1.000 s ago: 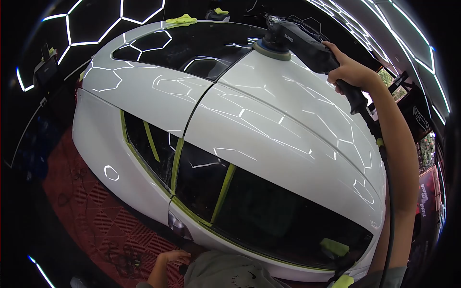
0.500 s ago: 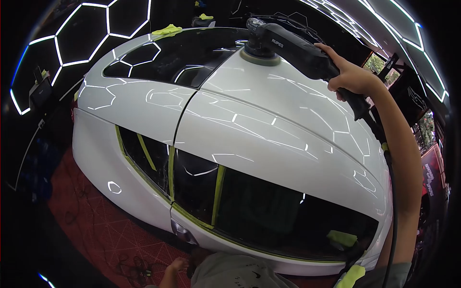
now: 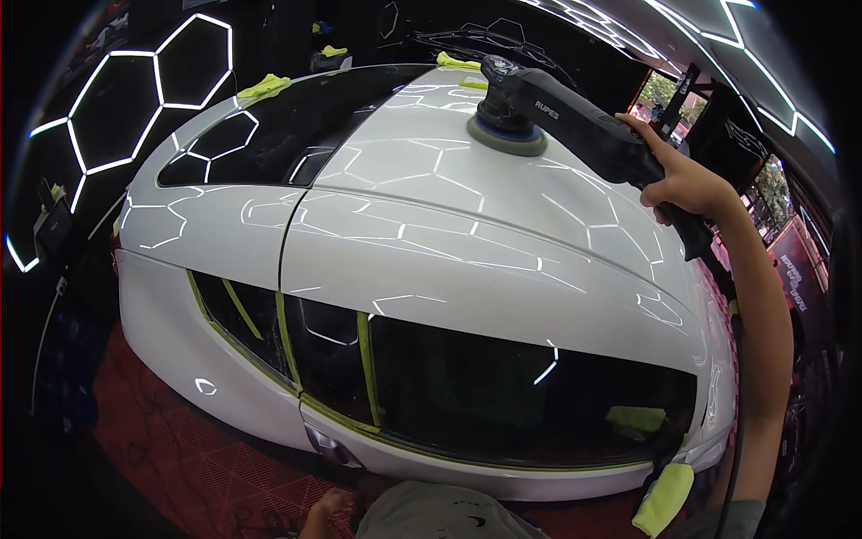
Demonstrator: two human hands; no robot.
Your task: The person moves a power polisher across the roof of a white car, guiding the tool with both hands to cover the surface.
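A black RUPES polisher [image 3: 575, 117] lies across the white car roof [image 3: 431, 193], its round pad [image 3: 507, 136] flat against the paint. My right hand [image 3: 687, 180] is wrapped round the polisher's rear handle. Low in the view, beside my grey shirt [image 3: 431, 512], my left hand [image 3: 334, 503] hangs with nearby parts dark; its fingers are too small and blurred to make out. Green tape [image 3: 368, 368] edges the dark side windows [image 3: 503, 395].
Yellow-green cloths lie at the rear glass [image 3: 265, 86], on the roof's far edge [image 3: 458, 61] and by the mirror [image 3: 664, 499]. A black cable [image 3: 738, 395] runs down along my right arm. Red grid flooring [image 3: 206, 467] shows below the car.
The polisher, with my right hand on it, sits further right and lower in view. The camera view has shifted, so the car appears further left and a cloth shows at the roof's far edge.
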